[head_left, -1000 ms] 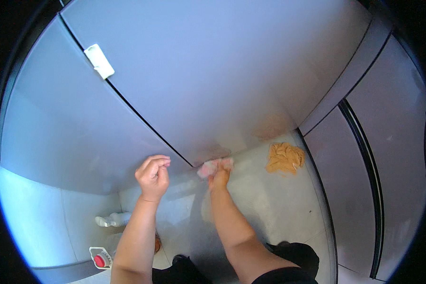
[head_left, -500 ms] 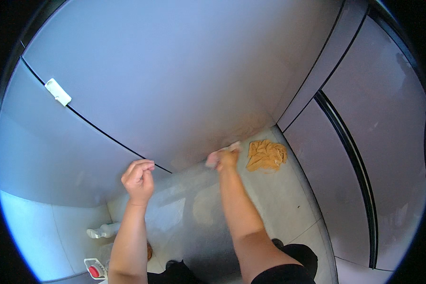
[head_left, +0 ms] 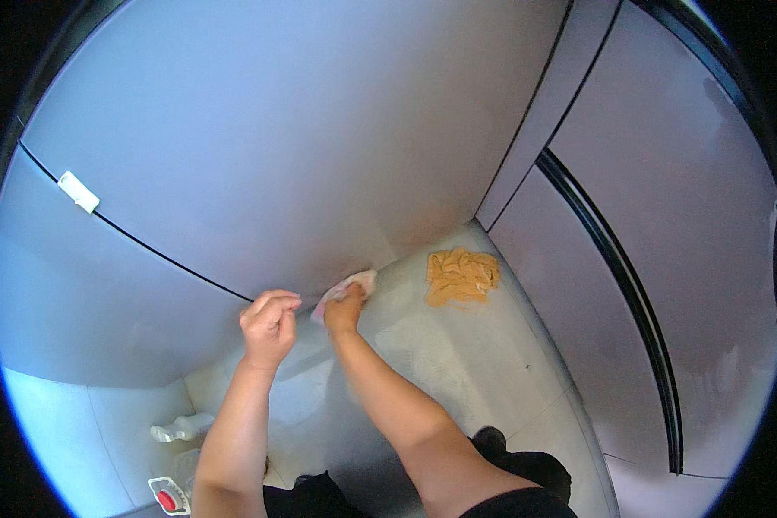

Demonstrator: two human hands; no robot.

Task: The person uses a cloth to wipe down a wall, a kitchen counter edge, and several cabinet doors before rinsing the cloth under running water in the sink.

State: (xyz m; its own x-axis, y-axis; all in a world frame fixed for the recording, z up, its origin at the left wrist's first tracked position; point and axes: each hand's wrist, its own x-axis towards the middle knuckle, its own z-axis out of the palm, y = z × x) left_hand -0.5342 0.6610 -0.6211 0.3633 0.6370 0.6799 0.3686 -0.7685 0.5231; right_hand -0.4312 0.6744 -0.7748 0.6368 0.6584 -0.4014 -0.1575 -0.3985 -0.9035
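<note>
With my right hand [head_left: 345,309] I press a pinkish-white cloth [head_left: 359,280] against the foot of a smooth grey panel [head_left: 319,129], where it meets the floor. Brownish smudges mark the panel just above the cloth. My left hand [head_left: 270,328] is raised close to the panel's dark seam, its fingers curled in; whether anything is inside them is hidden. To the right of my right hand, a crumpled orange-tan cloth [head_left: 462,277] lies on the floor [head_left: 423,345] near the corner.
On the right stands a grey cabinet front [head_left: 699,216] with a long dark curved handle strip [head_left: 626,268]. A white latch [head_left: 78,192] bridges the panel's seam. At lower left are a whitish bottle [head_left: 181,428] and a container with a red cap [head_left: 167,501].
My right hand has slid left along the panel's base with the pinkish cloth, nearer my left hand. The whole view has also shifted slightly.
</note>
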